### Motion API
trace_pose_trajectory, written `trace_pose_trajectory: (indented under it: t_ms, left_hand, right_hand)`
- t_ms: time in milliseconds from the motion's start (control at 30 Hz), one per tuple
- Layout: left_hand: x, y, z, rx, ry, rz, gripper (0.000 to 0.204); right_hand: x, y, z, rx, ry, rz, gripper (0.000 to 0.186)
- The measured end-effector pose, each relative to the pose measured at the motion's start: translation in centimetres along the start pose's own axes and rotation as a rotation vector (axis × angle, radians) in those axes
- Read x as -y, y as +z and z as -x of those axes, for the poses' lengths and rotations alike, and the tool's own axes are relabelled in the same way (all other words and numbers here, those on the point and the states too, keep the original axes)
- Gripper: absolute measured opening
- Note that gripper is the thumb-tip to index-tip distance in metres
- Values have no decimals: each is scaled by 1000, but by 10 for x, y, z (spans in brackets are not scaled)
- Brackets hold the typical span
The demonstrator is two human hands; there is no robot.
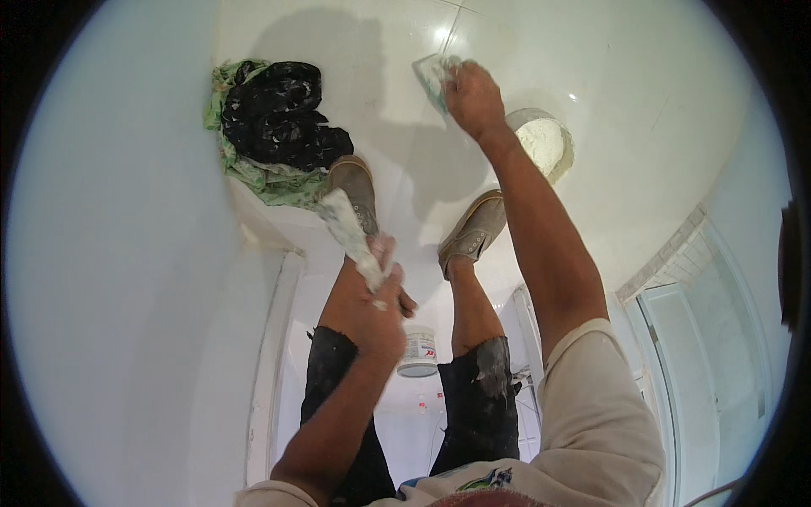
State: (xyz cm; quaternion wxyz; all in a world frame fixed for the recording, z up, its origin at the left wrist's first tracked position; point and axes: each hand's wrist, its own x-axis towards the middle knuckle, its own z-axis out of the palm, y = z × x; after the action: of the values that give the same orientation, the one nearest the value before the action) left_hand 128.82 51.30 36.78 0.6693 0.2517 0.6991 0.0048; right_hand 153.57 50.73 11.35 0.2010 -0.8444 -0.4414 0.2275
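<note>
My left hand point(384, 308), a little blurred, is closed round the lower end of a long flat spatula point(345, 221). White paste coats the spatula, which points up and left in front of my left shoe. Further out, my right hand point(475, 100) grips a pale, greenish-edged flat spreader point(433, 78) close to the glossy white tiles point(380, 169). Whether the spreader's edge touches the tile I cannot tell. Just beside my right wrist stands a round bowl point(545, 142) with whitish paste or powder in it, partly hidden by my forearm.
A white-smeared black plastic bag point(279, 114) lies crumpled on a green patterned cloth point(279, 190) at the far left. My shoes point(477, 226) stand below it and the bowl. A white bucket point(418, 351) shows between my legs. A plain wall point(127, 253) rises on the left; a door frame point(676, 338) is at right.
</note>
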Motion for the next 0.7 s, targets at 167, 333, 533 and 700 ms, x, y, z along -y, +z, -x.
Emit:
trace_pose_trajectory:
  t_ms: [167, 333, 533, 700]
  left_hand:
    - [44, 1, -4, 49, -108, 107, 59]
    - [81, -10, -19, -71, -238, 223, 60]
    - [76, 0, -19, 24, -127, 169, 59]
    - [42, 3, -21, 11, -92, 170, 60]
  right_hand:
    - [9, 19, 44, 391, -104, 63, 32]
    - [-5, -24, 4, 331, 44, -14, 36]
    - [-45, 6, -61, 271, -90, 0, 45]
    - [-9, 82, 106, 522, 13, -166, 39]
